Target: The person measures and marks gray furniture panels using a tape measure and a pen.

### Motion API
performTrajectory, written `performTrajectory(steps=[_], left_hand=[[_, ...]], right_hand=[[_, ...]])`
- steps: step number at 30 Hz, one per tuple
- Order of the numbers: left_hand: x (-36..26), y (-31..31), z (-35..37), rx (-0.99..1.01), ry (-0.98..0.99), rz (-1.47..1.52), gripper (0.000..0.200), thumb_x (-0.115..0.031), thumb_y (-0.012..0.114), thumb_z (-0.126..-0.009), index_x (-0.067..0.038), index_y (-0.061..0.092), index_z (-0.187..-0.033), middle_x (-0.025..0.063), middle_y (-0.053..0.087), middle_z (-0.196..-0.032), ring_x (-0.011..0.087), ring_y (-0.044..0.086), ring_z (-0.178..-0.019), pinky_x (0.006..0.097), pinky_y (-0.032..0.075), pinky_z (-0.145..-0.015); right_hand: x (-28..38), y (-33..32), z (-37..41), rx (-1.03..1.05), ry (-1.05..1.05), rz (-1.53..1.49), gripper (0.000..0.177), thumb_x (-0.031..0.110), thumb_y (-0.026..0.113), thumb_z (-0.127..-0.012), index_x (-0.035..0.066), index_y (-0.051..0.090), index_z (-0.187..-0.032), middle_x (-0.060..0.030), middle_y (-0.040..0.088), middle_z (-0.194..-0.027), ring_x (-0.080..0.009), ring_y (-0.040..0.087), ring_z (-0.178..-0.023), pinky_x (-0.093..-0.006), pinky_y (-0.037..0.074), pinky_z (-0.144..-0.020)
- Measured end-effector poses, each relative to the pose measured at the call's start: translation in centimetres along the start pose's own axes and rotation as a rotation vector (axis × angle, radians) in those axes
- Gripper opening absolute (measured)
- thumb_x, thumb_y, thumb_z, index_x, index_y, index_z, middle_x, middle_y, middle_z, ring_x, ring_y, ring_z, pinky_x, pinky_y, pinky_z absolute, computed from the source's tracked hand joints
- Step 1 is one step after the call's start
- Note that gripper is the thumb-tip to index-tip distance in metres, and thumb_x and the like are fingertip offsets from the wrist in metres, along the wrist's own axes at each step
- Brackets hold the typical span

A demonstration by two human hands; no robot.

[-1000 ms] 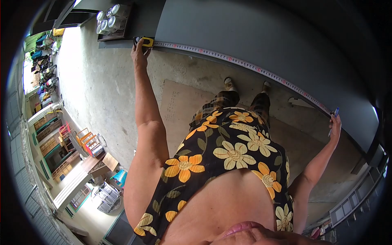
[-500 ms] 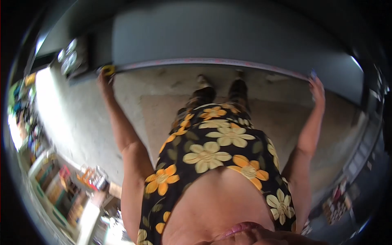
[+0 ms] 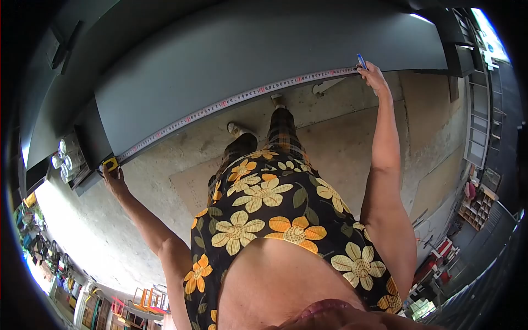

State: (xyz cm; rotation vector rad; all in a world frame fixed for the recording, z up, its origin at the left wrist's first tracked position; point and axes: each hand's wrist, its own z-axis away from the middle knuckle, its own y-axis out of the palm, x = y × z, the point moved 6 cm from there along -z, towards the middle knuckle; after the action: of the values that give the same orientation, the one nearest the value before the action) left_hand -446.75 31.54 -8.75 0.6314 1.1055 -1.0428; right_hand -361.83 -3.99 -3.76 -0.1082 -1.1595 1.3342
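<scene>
A white tape measure strip (image 3: 231, 100) stretches along the near edge of a large dark grey panel (image 3: 264, 49). At its left end my left hand (image 3: 114, 180) is closed around the yellow and black tape case (image 3: 110, 164), by the panel's left corner. My right hand (image 3: 374, 78) pinches the strip's other end at the panel's edge, and a blue pen (image 3: 361, 61) sticks up from between its fingers.
Several clear glass jars (image 3: 67, 160) stand in a dark holder at the left. A metal ladder-like rack (image 3: 478, 118) is at the right. Chairs (image 3: 149, 298) show at the lower left, and a wooden compartment box (image 3: 477, 208) at the lower right.
The view has turned and sharpened. In it, my left hand with the tape case sits lower, and my right hand appears higher and further left. Both hands keep their hold on the tape.
</scene>
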Motion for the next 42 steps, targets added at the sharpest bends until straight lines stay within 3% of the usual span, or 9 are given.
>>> performTrajectory(steps=[13,18,24,34,39,42], left_hand=[[0.0,0.1,-0.2,0.003,0.002,0.017,0.042,-0.037,0.072,-0.076,-0.013,0.058,-0.108,0.0026,0.059,-0.085,0.0142,0.057,-0.078,0.0325,0.048,-0.071],[-0.6,0.8,0.8,-0.014,-0.004,0.020,0.037,-0.037,0.073,-0.074,-0.015,0.059,-0.101,-0.0004,0.054,-0.078,0.0100,0.050,-0.068,0.0302,0.046,-0.068],[-0.9,1.3,1.4,-0.008,0.011,-0.005,0.038,-0.041,0.072,-0.075,-0.015,0.059,-0.099,-0.0012,0.053,-0.079,0.0098,0.050,-0.069,0.0293,0.044,-0.066],[-1.0,1.6,1.1,0.005,0.050,0.005,0.036,-0.037,0.074,-0.075,-0.013,0.059,-0.096,-0.0023,0.055,-0.077,0.0071,0.050,-0.062,0.0238,0.041,-0.055],[-1.7,1.8,1.2,-0.002,0.159,0.035,0.033,-0.033,0.074,-0.077,-0.011,0.058,-0.095,-0.0027,0.055,-0.077,0.0063,0.050,-0.063,0.0211,0.040,-0.053],[-4.9,3.7,4.1,0.037,0.304,0.204,0.028,-0.028,0.072,-0.079,-0.009,0.059,-0.095,-0.0005,0.058,-0.086,0.0073,0.054,-0.073,0.0201,0.044,-0.061]], right_hand=[[0.1,0.0,0.1,-0.014,-0.061,-0.038,0.018,0.022,0.059,-0.085,0.009,0.060,-0.097,0.0049,0.042,-0.062,-0.0040,0.035,-0.050,-0.0220,0.025,-0.043],[0.1,-0.1,0.0,-0.036,-0.101,-0.034,0.017,0.022,0.059,-0.083,0.009,0.060,-0.095,0.0044,0.043,-0.061,-0.0053,0.038,-0.050,-0.0230,0.028,-0.043],[-0.1,0.1,-0.1,-0.025,-0.093,-0.085,0.016,0.021,0.058,-0.084,0.009,0.060,-0.094,0.0039,0.043,-0.062,-0.0055,0.039,-0.050,-0.0232,0.029,-0.043],[0.3,0.4,0.6,0.020,-0.090,-0.090,0.018,0.022,0.059,-0.083,0.010,0.057,-0.097,0.0052,0.044,-0.068,-0.0037,0.042,-0.060,-0.0198,0.030,-0.045],[5.0,4.3,3.4,0.077,-0.242,-0.211,0.018,0.022,0.060,-0.082,0.010,0.058,-0.095,0.0055,0.044,-0.066,-0.0036,0.038,-0.055,-0.0201,0.028,-0.045],[10.0,8.8,6.5,0.155,-0.365,-0.301,0.014,0.019,0.059,-0.083,0.010,0.058,-0.093,0.0069,0.044,-0.067,-0.0028,0.038,-0.056,-0.0185,0.028,-0.047]])
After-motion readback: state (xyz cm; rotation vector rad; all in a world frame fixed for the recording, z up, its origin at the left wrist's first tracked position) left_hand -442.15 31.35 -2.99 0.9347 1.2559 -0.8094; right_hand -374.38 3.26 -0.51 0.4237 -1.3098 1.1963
